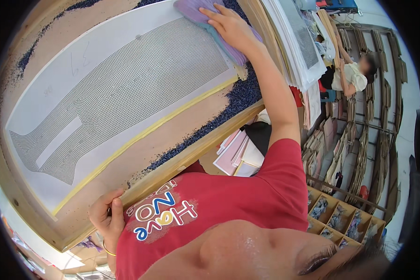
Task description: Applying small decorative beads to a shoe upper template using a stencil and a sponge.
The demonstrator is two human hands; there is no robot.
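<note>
Wooden tray (182, 161) bears a dotted sheet (126, 88); cardboard shelves (359, 154) stand beside.

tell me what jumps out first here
A big white sheet covered in a grid of tiny dots fills a wooden tray, with dark blue beads heaped along its edge. The right hand presses a purple cloth on the sheet's far end; the left hand grips the tray's near rim.

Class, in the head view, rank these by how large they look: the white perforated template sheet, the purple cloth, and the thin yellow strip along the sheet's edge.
1. White perforated template sheet
2. Thin yellow strip, long but very narrow
3. Purple cloth, partly hidden under the right hand; its rank against the strip is unsure.
</note>
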